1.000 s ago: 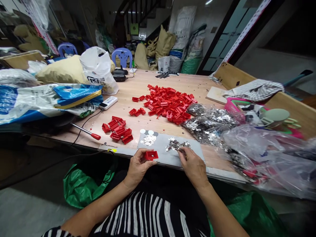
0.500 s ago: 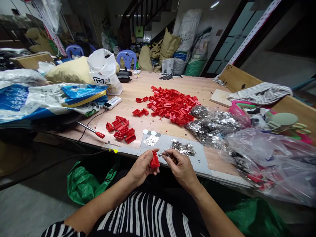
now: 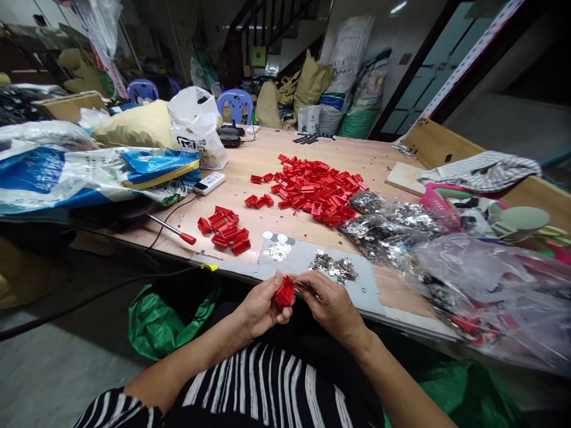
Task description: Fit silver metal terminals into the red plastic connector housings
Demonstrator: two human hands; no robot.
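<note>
My left hand (image 3: 263,304) pinches a small red plastic housing (image 3: 285,291) above the table's front edge. My right hand (image 3: 332,309) holds thin metal tweezers (image 3: 304,286), their tip at the housing. Just beyond my hands lies a grey sheet (image 3: 368,294) bearing a heap of silvery metal pieces (image 3: 334,267) and a smaller pile of tiny bright pieces (image 3: 277,251). Farther up the wooden table are a large heap of red housings (image 3: 314,193) and a smaller group of them (image 3: 223,230).
Bags of silvery parts (image 3: 379,229) and a clear plastic bag (image 3: 486,285) crowd the table's right side. A red-handled screwdriver (image 3: 176,233) and a white remote-like device (image 3: 209,182) lie left. A green bag (image 3: 167,324) sits below the edge.
My right hand has come in from the silvery heap to the red housing with the tweezers. The housing has turned in my left hand, and the view has shifted slightly.
</note>
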